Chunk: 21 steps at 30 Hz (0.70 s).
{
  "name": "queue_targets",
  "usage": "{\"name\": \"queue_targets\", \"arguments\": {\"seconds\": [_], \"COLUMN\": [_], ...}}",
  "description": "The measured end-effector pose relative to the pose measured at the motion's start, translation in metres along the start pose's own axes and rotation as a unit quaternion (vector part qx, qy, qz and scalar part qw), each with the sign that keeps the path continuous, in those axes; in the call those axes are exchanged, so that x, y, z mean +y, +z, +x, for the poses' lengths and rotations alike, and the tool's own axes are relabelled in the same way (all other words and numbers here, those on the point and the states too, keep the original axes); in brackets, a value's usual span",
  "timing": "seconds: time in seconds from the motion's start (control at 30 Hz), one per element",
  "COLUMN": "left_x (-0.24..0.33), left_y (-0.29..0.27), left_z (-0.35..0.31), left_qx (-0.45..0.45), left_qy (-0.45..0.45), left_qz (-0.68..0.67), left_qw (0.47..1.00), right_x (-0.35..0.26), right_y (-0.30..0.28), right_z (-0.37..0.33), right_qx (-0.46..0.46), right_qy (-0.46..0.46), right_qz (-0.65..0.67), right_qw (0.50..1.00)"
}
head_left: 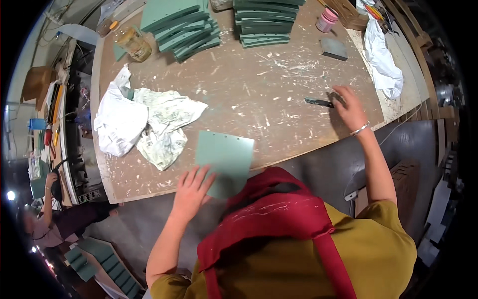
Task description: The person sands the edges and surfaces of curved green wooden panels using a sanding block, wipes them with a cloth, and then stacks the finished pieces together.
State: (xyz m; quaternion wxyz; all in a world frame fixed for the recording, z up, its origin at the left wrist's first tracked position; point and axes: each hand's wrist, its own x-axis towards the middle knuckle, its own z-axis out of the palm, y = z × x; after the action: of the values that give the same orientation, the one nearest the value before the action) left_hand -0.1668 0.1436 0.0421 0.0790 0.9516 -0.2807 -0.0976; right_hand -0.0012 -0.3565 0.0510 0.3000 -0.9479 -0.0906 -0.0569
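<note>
My left hand (191, 189) rests with spread fingers on the lower left part of a flat green sheet (226, 157), which has small holes along its far edge. The sheet lies at the table's near edge, close to my red apron (269, 219). Over on the right, my right hand (350, 110), a bracelet at its wrist, is at the end of a thin dark hand tool (317, 102) lying on the table. Its fingers look parted around that end, and the tool's exact kind is too small to make out.
Stacked green sheets (186, 30) and a second stack (266, 22) stand at the back of the worktable (239, 89). A glass jar (133, 45), white cloth (119, 119) and stained cloth (167, 119) lie left. A pink pot (327, 20) and grey block (334, 49) are back right.
</note>
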Motion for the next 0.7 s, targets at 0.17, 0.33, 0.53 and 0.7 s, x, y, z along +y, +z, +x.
{"name": "queue_targets", "arguments": {"seconds": [0.17, 0.33, 0.53, 0.7], "left_x": [0.024, 0.06, 0.036, -0.025], "left_y": [-0.012, -0.003, -0.009, -0.004], "left_z": [0.04, 0.106, 0.098, 0.053], "left_qx": [0.035, 0.126, 0.191, 0.29], "left_qy": [-0.027, -0.07, -0.164, -0.345], "left_qz": [0.013, -0.004, -0.044, 0.074], "left_qw": [0.999, 0.989, 0.967, 0.89], "right_x": [0.014, 0.025, 0.037, 0.023], "right_y": [0.005, 0.005, 0.005, 0.013], "right_z": [0.004, 0.011, 0.007, -0.002], "right_qx": [-0.045, -0.064, -0.03, -0.02], "right_qy": [-0.044, -0.071, -0.142, -0.158], "right_qz": [-0.015, -0.07, -0.121, -0.114], "right_qw": [0.998, 0.993, 0.982, 0.981]}}
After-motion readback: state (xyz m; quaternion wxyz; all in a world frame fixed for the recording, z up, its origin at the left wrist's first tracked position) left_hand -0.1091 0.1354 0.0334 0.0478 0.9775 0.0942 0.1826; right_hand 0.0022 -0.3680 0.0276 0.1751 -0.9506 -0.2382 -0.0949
